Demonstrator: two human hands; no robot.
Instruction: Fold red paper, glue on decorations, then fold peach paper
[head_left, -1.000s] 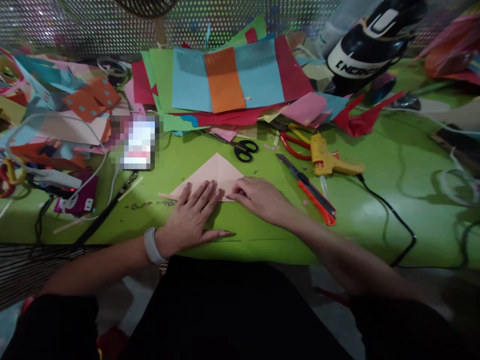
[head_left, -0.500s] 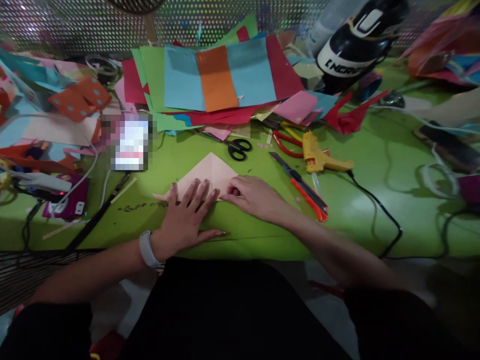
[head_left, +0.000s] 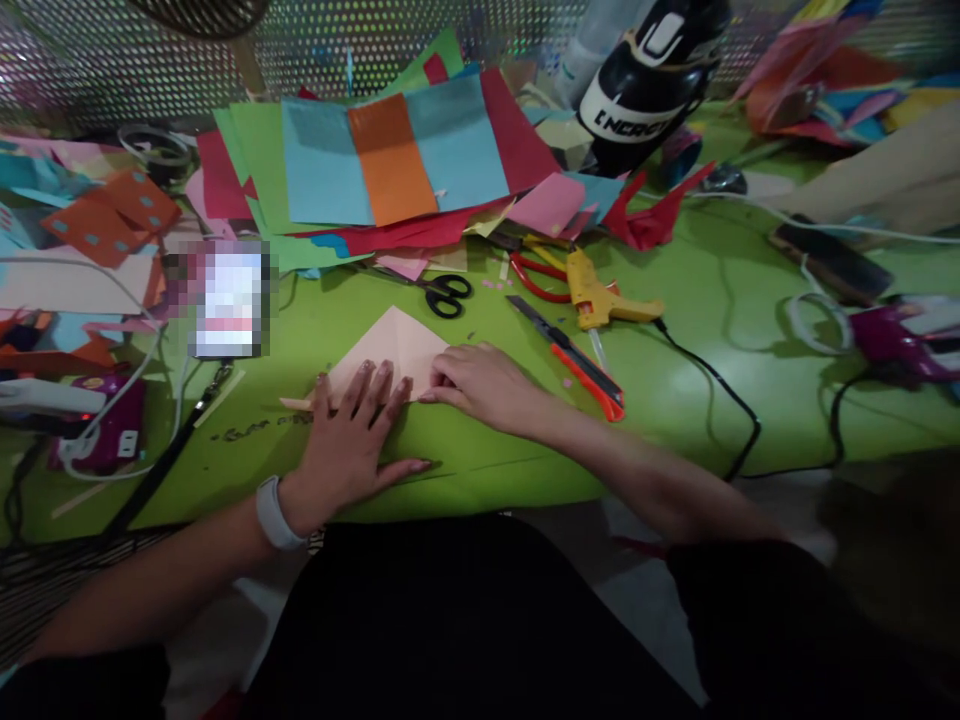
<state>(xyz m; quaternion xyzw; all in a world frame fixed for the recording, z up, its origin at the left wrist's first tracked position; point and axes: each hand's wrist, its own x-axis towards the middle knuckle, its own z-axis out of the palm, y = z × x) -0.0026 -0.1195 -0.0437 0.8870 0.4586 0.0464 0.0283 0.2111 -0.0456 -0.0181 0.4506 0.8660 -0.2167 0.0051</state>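
A pale pink sheet of folded paper [head_left: 394, 340] lies on the green table, its peak pointing away from me and a creased edge along the near side. My left hand [head_left: 346, 435] rests flat over its lower left part, fingers spread and thumb stretched to the right. At the paper's right corner, my right hand [head_left: 480, 385] is closed, with curled fingers and thumb on the near edge; the corner itself is hidden under it. Just beyond the paper are black-handled scissors [head_left: 448, 296]. A utility knife [head_left: 585, 375] with its blade out lies right of my right hand.
A yellow glue gun [head_left: 600, 295] with a black cord and red-handled pliers [head_left: 536, 278] lie at right. Stacked coloured paper [head_left: 315, 165] fills the back, beside a black bottle [head_left: 645, 90]. A blurred-out phone [head_left: 229, 300] and cables are at left. The green table [head_left: 480, 475] ends near my body.
The whole view has shifted, so the table's things appear further left. Both hands keep nearly the same place on the paper, the left flat and the right closed at its corner.
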